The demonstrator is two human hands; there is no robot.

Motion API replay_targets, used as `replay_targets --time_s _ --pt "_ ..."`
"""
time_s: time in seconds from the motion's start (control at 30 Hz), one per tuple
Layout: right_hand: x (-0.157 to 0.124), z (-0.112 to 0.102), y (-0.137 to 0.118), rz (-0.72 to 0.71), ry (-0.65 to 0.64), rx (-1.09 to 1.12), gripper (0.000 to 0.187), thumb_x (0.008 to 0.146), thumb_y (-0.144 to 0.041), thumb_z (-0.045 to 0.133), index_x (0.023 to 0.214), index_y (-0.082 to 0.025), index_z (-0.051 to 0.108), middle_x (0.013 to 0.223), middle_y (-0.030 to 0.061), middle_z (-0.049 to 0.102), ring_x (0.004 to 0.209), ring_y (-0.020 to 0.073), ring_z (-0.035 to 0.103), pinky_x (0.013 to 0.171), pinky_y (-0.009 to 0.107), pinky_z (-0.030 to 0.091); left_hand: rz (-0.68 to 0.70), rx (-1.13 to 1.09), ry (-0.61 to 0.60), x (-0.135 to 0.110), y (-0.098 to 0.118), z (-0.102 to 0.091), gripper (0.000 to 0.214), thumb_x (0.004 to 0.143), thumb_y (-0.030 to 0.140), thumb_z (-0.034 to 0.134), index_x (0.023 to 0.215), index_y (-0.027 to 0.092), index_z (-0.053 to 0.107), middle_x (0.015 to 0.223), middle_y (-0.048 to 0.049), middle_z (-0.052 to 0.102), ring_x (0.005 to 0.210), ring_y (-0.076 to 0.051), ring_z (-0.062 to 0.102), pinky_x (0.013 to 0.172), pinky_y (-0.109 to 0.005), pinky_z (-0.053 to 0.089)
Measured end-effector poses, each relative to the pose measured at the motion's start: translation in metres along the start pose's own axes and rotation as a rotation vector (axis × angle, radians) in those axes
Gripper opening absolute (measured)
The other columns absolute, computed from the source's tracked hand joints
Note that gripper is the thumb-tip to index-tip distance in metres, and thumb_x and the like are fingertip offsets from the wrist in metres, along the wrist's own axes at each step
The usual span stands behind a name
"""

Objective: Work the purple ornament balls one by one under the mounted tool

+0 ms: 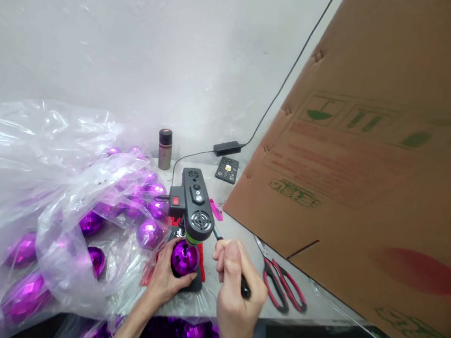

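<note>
My left hand (167,279) is wrapped around a shiny purple faceted ball (185,258), keeping it under the head of a small black bench machine (197,201), which looks like a mini drill press. A green ring shows at the bottom of that head, just above the ball. Whether a bit touches the ball is hidden. My right hand (238,290) is closed in a fist around the black-gripped lever (245,287) on the machine's right side. A red switch (175,201) sits on the machine's left.
Clear plastic bags (59,190) with several purple balls (150,233) cover the left side. Red-handled scissors (284,286) lie at right beside a large cardboard box (361,166). Behind are a spray can (165,150), a power adapter (227,148) and a dark card (226,169). More balls (193,335) sit below the table edge.
</note>
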State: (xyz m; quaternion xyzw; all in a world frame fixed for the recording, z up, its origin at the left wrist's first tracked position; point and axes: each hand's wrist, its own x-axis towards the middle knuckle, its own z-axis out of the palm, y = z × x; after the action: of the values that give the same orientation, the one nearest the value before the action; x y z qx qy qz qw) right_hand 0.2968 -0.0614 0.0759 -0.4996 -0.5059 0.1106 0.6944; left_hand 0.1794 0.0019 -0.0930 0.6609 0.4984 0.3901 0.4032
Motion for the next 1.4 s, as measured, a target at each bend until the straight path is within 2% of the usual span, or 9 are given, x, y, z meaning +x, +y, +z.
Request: replay_targets --time_s 0.13,0.27,0.4,0.5,0.6,0.83,1.17,1.4 --pt "-0.015 -0.001 0.016 -0.046 0.027 0.022 0.039 0.111 -0.023 0.046 0.072 -0.022 0.051 0.069 -0.0014 0.051 0.062 0.012 0.051 0.054 0.025 0.037 -0.056 0.004 0.031 -0.003 -0.006 0.007 0.09 0.064 0.042 0.087 0.143 0.017 0.053 0.143 -0.0193 0.066 0.14 -0.043 0.058 0.122 -0.065 0.039" --pt "-0.031 0.002 0.042 -0.144 0.094 0.076 0.037 0.109 -0.018 0.047 0.072 -0.022 0.051 0.068 -0.0013 0.051 0.065 0.0136 0.056 0.058 0.027 0.041 -0.043 0.002 0.05 -0.002 -0.007 0.01 0.088 0.062 0.04 0.087 0.141 0.015 0.055 0.14 -0.0207 0.067 0.134 -0.043 0.061 0.119 -0.064 0.043" --pt "-0.034 0.008 0.054 -0.201 0.163 0.08 0.038 0.107 -0.019 0.048 0.069 -0.022 0.051 0.064 -0.002 0.05 0.06 0.0136 0.056 0.054 0.027 0.038 -0.022 0.008 0.075 -0.003 -0.007 0.011 0.085 0.062 0.038 0.087 0.139 0.017 0.057 0.138 -0.0193 0.069 0.132 -0.043 0.063 0.116 -0.065 0.045" --pt "-0.032 0.012 0.055 -0.22 0.235 0.056 0.041 0.107 -0.02 0.048 0.066 -0.022 0.049 0.061 -0.0023 0.049 0.056 0.0134 0.054 0.051 0.027 0.035 -0.024 0.017 0.063 -0.004 -0.005 0.01 0.083 0.063 0.037 0.086 0.139 0.018 0.058 0.137 -0.0175 0.07 0.132 -0.043 0.063 0.116 -0.065 0.046" --pt "-0.033 0.014 0.054 -0.207 0.255 0.079 0.04 0.107 -0.02 0.047 0.067 -0.022 0.05 0.061 -0.0027 0.049 0.057 0.0136 0.054 0.052 0.028 0.035 -0.025 0.024 0.048 -0.004 -0.004 0.01 0.081 0.063 0.036 0.085 0.139 0.019 0.059 0.138 -0.0173 0.07 0.132 -0.043 0.063 0.116 -0.065 0.045" --pt "-0.034 0.016 0.058 -0.239 0.252 0.102 0.04 0.106 -0.017 0.045 0.067 -0.022 0.048 0.061 -0.0037 0.047 0.058 0.0133 0.053 0.056 0.03 0.035 -0.014 0.021 0.076 -0.004 -0.006 0.014 0.082 0.063 0.038 0.086 0.138 0.019 0.058 0.135 -0.0171 0.071 0.129 -0.042 0.065 0.115 -0.064 0.046" --pt "-0.032 0.014 0.061 -0.257 0.22 0.096 0.043 0.108 -0.023 0.046 0.065 -0.022 0.047 0.064 -0.0039 0.048 0.056 0.012 0.049 0.052 0.028 0.036 0.023 0.037 0.085 -0.002 -0.006 0.014 0.083 0.062 0.037 0.084 0.138 0.016 0.057 0.132 -0.0179 0.072 0.126 -0.042 0.067 0.112 -0.064 0.05" --pt "-0.031 0.016 0.059 -0.257 0.217 0.134 0.043 0.109 -0.023 0.046 0.066 -0.022 0.046 0.065 -0.0042 0.047 0.057 0.0116 0.049 0.049 0.025 0.038 0.015 0.05 0.076 -0.002 -0.004 0.014 0.081 0.064 0.035 0.083 0.138 0.015 0.057 0.135 -0.019 0.071 0.13 -0.042 0.066 0.115 -0.064 0.047"
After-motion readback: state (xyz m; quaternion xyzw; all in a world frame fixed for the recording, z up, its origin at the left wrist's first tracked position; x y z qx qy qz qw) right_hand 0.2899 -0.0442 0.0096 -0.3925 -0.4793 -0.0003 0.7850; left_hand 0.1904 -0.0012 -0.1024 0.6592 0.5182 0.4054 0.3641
